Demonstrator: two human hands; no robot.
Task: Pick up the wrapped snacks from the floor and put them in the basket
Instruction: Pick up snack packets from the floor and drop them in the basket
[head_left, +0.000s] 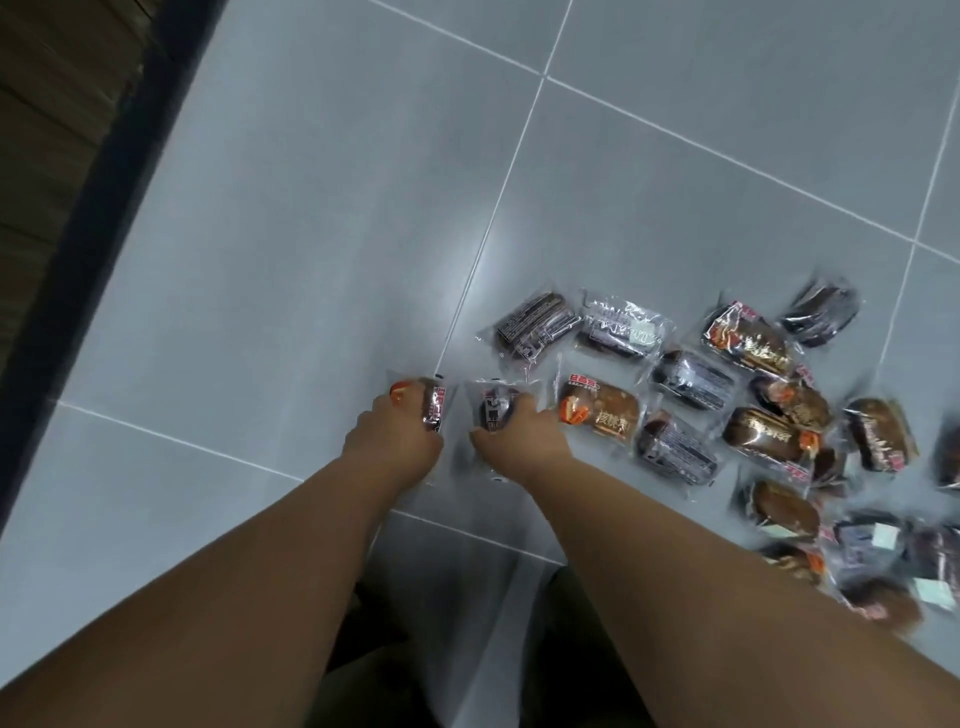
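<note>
Several clear-wrapped brown snacks lie scattered on the grey tiled floor (311, 234), from the centre out to the right edge. My left hand (397, 441) grips one wrapped snack (434, 408) at the left end of the pile. Beside it, my right hand (522, 434) grips another wrapped snack (493, 408). Just right of that hand lies a snack with an orange label (597, 410). No basket is in view.
A dark baseboard (93, 218) and a wooden surface (47, 104) run along the left edge. Bare tiles stretch to the left and far side of the pile. My legs show at the bottom centre.
</note>
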